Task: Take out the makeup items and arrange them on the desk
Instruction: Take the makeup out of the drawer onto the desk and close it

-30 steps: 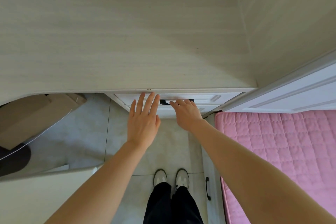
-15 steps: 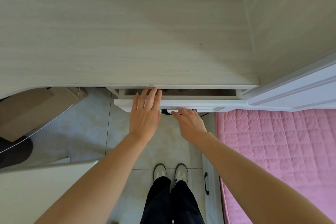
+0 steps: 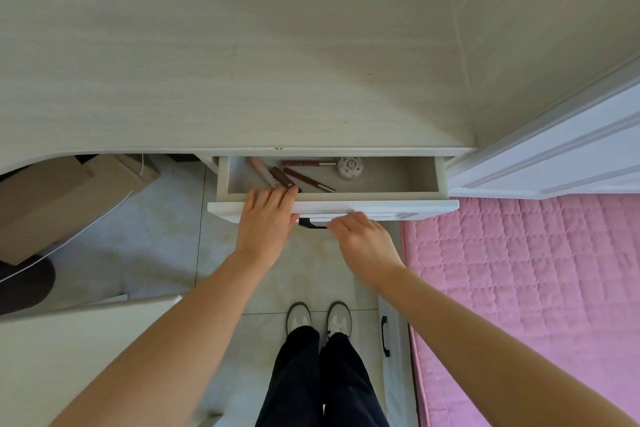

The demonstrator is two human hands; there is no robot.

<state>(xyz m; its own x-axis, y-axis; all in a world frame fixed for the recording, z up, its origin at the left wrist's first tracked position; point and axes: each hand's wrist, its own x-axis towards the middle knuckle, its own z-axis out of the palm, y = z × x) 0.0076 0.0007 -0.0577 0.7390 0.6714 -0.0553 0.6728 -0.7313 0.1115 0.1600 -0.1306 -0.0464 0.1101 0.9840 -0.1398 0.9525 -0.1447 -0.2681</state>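
Looking down from the head cam, I see the white drawer pulled out from under the pale wood desk, sitting in the middle of the frame. The right hand is curled on the black drawer handle, fingers hooked around its right end, so that grip is holding the handle. The left hand lies over the drawer's front edge with fingers straight and relaxed, tips reaching just inside, right by the near end of a brown lipstick tube; I can't tell if it's actually touching it.

Makeup is all in the drawer's left half: a pale pink tube leaning diagonally beside the brown one, a dark red lip pencil angled toward the front, a red lip gloss tube lying along the back, and a small round patterned compact just right of it.

Lower right of the frame is a pink quilted mattress, a cardboard box sits at the left under the desk.
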